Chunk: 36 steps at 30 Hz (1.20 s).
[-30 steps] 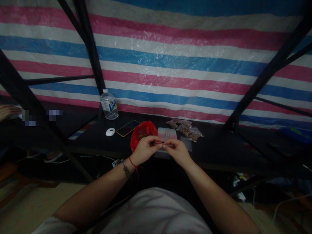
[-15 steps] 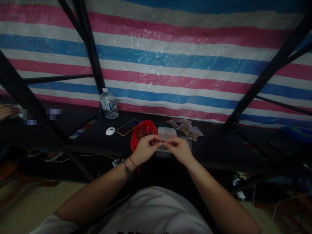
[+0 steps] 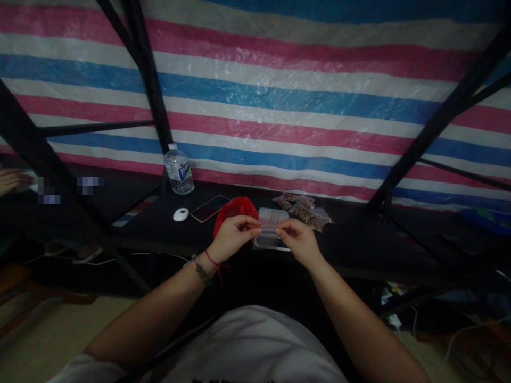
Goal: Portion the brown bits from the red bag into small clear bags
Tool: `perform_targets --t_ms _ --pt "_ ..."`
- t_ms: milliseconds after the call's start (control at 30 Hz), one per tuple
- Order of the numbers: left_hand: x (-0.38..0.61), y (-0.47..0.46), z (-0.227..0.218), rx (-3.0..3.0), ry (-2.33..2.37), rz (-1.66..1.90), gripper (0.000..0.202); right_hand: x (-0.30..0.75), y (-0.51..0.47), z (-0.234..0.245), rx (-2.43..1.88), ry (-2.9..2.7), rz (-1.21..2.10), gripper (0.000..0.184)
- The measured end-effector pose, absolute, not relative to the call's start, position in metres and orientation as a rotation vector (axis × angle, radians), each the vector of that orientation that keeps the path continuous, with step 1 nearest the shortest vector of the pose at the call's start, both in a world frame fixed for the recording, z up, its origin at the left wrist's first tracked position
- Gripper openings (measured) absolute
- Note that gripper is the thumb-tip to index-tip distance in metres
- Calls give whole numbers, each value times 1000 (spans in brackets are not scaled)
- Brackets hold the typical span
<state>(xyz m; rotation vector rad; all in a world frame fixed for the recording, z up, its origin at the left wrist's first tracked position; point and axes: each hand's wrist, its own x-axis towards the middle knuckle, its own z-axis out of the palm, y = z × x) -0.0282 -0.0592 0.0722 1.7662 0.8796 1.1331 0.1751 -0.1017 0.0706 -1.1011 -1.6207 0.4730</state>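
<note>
Both my hands pinch a small clear plastic bag by its upper edge, pulled straight between them. My left hand has its fingertips closed on one end, and my right hand grips the other. The bag looks flat; its lower part blends with a pale, flat device behind it, whose kind I cannot make out. Just behind my left hand sits a red plastic bag, its contents now mostly hidden. Several filled clear bags of small brown pieces lie beyond my right hand.
On the black table to the left are a phone, a white rounded object and a clear bottle. Black metal posts flank a striped plastic sheet. Another person's hand shows at far left.
My hands have moved apart from nearly touching, drawing the clear bag's edge straight between them. My left hand now covers more of the red bag's opening.
</note>
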Motion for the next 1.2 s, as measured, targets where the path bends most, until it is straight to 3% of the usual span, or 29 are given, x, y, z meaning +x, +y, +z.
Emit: perform_targets --t_ms 200,500,1200 --pt "-26 -67 74 1769 775 1110 32 172 -105 72 -1037 -1674 456 8" --pt "-23 -74 75 2170 853 1112 12 165 -110 72 -1052 -1757 430 11" --pt "-22 -74 74 2295 890 1070 13 165 -112 72 -1110 -1775 246 12"
